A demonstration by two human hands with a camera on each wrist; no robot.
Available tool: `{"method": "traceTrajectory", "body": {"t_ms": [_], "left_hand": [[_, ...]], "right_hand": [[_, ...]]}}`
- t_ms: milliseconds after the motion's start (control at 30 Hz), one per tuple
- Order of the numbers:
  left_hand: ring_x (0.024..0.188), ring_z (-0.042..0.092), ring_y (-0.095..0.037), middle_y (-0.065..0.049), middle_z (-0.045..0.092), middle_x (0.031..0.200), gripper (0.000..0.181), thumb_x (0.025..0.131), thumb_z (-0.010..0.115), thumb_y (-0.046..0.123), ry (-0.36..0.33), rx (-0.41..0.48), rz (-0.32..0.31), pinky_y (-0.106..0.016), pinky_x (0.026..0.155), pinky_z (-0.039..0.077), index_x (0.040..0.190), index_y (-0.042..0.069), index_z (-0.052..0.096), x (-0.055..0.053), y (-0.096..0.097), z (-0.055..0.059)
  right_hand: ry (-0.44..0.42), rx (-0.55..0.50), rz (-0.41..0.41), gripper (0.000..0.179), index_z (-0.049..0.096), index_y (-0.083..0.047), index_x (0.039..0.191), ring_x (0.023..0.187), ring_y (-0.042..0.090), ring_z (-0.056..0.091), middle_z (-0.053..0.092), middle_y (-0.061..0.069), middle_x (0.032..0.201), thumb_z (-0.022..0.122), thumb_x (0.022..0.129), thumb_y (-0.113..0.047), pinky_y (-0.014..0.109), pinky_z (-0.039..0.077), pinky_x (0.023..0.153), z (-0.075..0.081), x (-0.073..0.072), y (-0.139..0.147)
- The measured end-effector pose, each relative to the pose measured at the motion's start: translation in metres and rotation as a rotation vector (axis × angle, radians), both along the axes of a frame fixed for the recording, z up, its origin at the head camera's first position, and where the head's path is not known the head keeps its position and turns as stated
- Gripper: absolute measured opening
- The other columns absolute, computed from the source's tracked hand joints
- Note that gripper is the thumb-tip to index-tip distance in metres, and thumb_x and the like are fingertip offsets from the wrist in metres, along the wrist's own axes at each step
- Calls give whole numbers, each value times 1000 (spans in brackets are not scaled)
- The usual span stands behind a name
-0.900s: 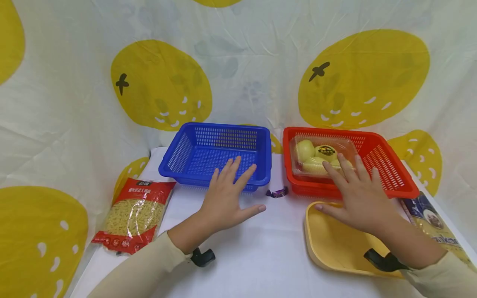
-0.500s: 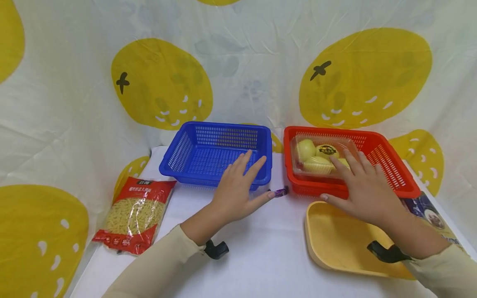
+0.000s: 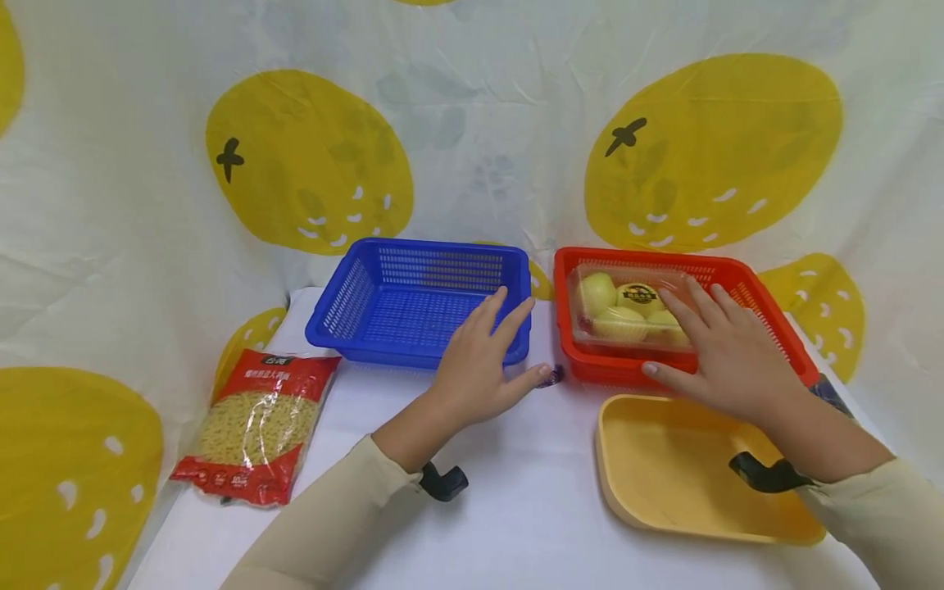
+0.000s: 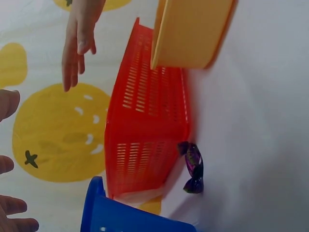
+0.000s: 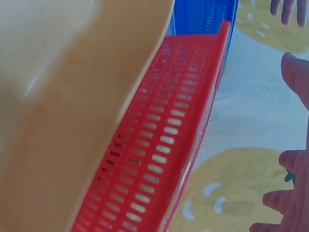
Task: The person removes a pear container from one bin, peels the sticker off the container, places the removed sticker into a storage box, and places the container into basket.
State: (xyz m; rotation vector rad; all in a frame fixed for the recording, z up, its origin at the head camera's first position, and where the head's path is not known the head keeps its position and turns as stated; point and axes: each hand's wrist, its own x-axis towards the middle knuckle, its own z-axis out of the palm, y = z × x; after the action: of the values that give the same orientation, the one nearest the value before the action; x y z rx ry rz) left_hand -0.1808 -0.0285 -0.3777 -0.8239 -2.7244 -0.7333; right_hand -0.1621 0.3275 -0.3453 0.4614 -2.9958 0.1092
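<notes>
My left hand (image 3: 475, 365) hovers, fingers spread and holding nothing, over the near right corner of the blue basket (image 3: 339, 342). Its thumb tip partly covers a purple-wrapped candy (image 4: 194, 166) in the head view; in the left wrist view the candy lies whole on the white cloth beside the red basket (image 4: 145, 126). Spread too, my right hand (image 3: 730, 360) is above the red basket's front rim and holds nothing. Under its fingers sits a clear plastic box of pale yellow-green fruit (image 3: 621, 324). Below the right forearm stands a yellow tray (image 3: 682, 483).
A red bag of pasta (image 3: 258, 426) lies at the left of the white-covered table (image 3: 516, 524). Behind the right forearm a dark blue package (image 3: 832, 395) shows only in part. A curtain (image 3: 501, 123) with large yellow fruit prints hangs behind the baskets.
My left hand has moved right and slightly forward, so its thumb now overlaps the candy in the head view. My right hand has shifted slightly forward. The head view has turned a little.
</notes>
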Motion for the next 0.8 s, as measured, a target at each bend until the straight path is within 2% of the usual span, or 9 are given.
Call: {"method": "traceTrajectory", "body": {"t_ms": [333, 567, 800], "left_hand": [[162, 24, -30, -5, 20, 178, 81, 101, 62, 59, -32, 87, -29, -64, 114, 44, 170, 31, 31, -8, 19, -8], [161, 26, -28, -1, 20, 178, 76, 104, 57, 58, -88, 178, -24, -65, 109, 48, 170, 34, 29, -14, 34, -4], [159, 30, -27, -4, 27, 175, 72, 105, 59, 52, -138, 268, -39, -64, 111, 47, 168, 30, 34, -20, 53, 0]], "right_hand": [[20, -10, 49, 113, 12, -18, 174, 157, 56, 14, 14, 27, 175, 73, 91, -66, 74, 11, 124, 2, -20, 16], [-5, -11, 26, 115, 14, -18, 173, 153, 57, 21, 17, 30, 173, 75, 90, -67, 78, 23, 118, 4, -33, 26], [0, -24, 26, 111, 17, -17, 173, 151, 57, 25, 20, 30, 172, 76, 91, -62, 79, 27, 115, 1, -42, 37]]}}
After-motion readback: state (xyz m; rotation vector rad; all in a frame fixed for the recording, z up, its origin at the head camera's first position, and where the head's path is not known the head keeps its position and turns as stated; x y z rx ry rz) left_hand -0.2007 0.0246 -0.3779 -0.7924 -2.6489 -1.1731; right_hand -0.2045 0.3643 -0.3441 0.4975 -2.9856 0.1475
